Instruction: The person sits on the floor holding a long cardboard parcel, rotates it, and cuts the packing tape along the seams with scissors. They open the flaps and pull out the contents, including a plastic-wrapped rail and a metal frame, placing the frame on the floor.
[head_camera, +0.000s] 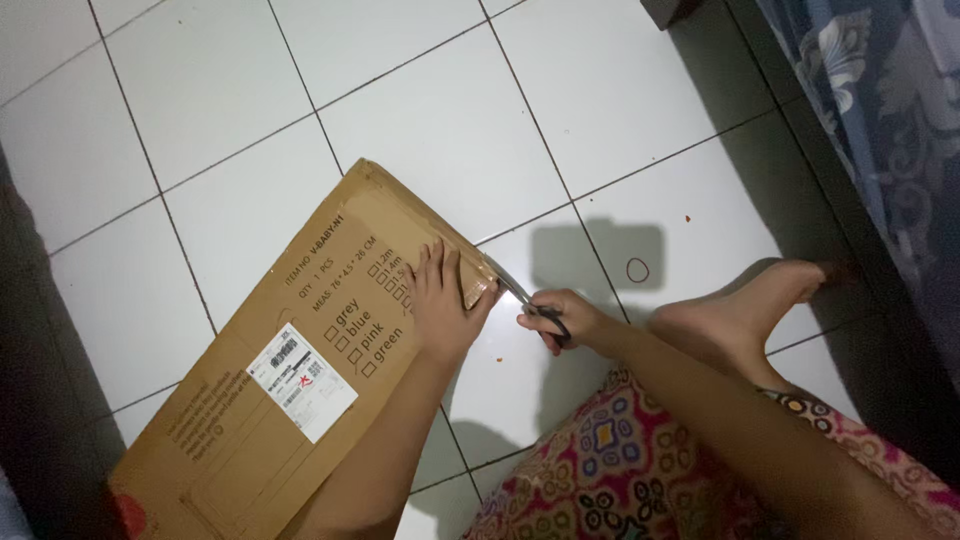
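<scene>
A long flat brown cardboard box lies slanted on the white tiled floor, with a white label stuck on its top. My left hand presses flat on the box's right end, fingers spread. My right hand grips black-handled scissors, and their blades touch the taped edge at the box's right end.
A small red rubber band lies on a tile to the right of the box. My bare foot and a patterned cloth over my leg sit at lower right. Blue patterned fabric hangs at upper right.
</scene>
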